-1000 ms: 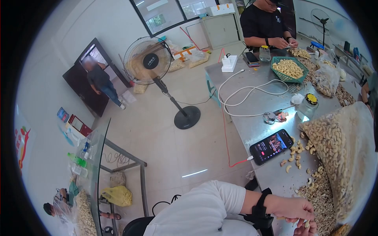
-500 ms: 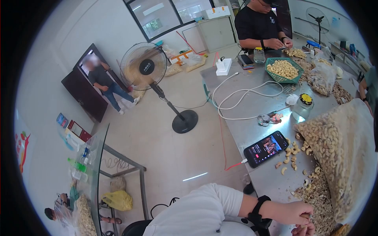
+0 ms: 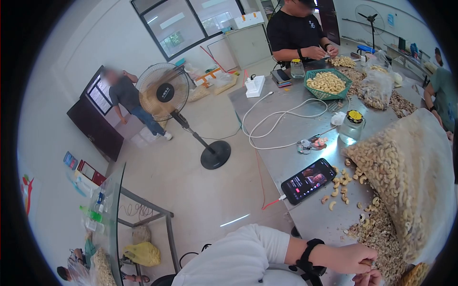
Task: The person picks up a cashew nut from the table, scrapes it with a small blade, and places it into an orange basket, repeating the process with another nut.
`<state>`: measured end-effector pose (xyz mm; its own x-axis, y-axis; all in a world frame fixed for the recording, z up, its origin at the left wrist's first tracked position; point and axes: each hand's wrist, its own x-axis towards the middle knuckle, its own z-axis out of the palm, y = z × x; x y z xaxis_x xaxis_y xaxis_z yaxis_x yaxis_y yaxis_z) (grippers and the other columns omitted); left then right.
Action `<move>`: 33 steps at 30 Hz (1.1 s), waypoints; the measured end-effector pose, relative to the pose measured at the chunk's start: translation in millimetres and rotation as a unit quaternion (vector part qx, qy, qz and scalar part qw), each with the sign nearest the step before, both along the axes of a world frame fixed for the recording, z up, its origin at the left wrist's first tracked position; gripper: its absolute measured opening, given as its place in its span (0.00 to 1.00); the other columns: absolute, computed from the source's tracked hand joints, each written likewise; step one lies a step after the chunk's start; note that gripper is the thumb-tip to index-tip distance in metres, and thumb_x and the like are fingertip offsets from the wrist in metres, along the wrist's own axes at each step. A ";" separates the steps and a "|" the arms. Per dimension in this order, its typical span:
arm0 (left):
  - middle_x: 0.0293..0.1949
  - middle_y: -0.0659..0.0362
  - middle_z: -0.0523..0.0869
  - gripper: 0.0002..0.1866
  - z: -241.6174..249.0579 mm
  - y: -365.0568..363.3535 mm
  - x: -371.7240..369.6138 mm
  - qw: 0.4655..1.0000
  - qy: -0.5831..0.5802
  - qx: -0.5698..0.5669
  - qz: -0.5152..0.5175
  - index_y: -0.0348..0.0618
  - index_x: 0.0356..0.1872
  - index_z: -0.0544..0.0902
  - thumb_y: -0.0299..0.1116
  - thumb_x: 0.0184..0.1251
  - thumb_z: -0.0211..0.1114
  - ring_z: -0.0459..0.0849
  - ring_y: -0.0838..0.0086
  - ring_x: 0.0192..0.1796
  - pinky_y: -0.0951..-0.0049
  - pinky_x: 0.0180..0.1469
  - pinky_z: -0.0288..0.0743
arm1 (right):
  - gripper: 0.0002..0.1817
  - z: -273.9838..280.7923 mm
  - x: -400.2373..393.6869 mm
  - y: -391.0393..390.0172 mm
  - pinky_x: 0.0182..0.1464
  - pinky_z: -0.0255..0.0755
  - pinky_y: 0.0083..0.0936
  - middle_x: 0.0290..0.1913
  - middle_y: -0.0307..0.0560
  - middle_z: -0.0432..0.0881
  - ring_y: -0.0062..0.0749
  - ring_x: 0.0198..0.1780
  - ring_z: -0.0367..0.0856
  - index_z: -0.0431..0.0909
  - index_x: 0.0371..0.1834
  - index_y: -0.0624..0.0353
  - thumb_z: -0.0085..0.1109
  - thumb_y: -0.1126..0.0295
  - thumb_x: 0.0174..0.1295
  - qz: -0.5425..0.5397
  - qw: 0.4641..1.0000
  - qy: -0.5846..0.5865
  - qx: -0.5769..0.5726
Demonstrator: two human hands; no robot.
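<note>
My left hand (image 3: 355, 258), with a black band at the wrist, is closed in a pinch on a small brownish nut (image 3: 366, 262), which looks like a cashew. Just below it my right hand (image 3: 369, 278) has its fingers curled against the left fingertips; what they grip is hidden, and the frame edge cuts that hand off. Both hands are over the near edge of a heap of brown skin flakes (image 3: 381, 233). Loose cashews (image 3: 344, 181) lie behind it, next to a large clear bag of cashews (image 3: 405, 167).
A lit phone (image 3: 309, 181) on a red cable lies on the metal table (image 3: 291, 128). Beyond are a lidded glass jar (image 3: 351, 127), a white cable and a green basket (image 3: 307, 88) of cashews. A co-worker (image 3: 296, 33) handles nuts across the table. A fan (image 3: 164, 93) stands on the floor.
The whole view has shifted slightly, moving the table things leftward. The person at the doorway has stepped further into the room. My hands stay together at the nut.
</note>
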<state>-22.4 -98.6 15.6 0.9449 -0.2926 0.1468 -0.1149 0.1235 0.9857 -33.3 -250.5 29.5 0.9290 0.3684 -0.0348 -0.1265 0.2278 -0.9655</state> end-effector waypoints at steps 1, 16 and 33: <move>0.15 0.57 0.74 0.06 -4.7 -2.0 2.5 1.000 -0.022 0.014 0.005 0.33 0.29 0.66 0.24 0.53 0.53 0.75 0.74 0.19 0.76 0.23 0.65 | 0.07 -0.7 0.2 -1.1 0.40 0.63 0.21 0.30 0.41 0.72 0.23 0.32 0.69 0.69 0.36 0.61 0.44 0.69 0.63 -0.007 1.000 0.005 -0.010; 0.17 0.63 0.72 0.09 1.3 -4.4 9.1 0.999 0.036 0.011 -0.011 0.37 0.26 0.67 0.31 0.56 0.57 0.67 0.82 0.22 0.77 0.23 0.62 | 0.07 -7.3 3.3 -7.3 0.37 0.64 0.17 0.31 0.40 0.73 0.20 0.31 0.69 0.71 0.39 0.61 0.46 0.70 0.62 -0.062 0.996 -0.003 -0.057; 0.19 0.63 0.67 0.09 9.4 -5.9 7.6 0.996 0.075 0.049 -0.027 0.39 0.35 0.69 0.32 0.57 0.54 0.65 0.79 0.23 0.77 0.27 0.59 | 0.07 -4.3 7.2 -10.7 0.34 0.63 0.15 0.29 0.39 0.72 0.19 0.28 0.68 0.70 0.36 0.63 0.46 0.70 0.62 -0.058 0.987 0.151 0.006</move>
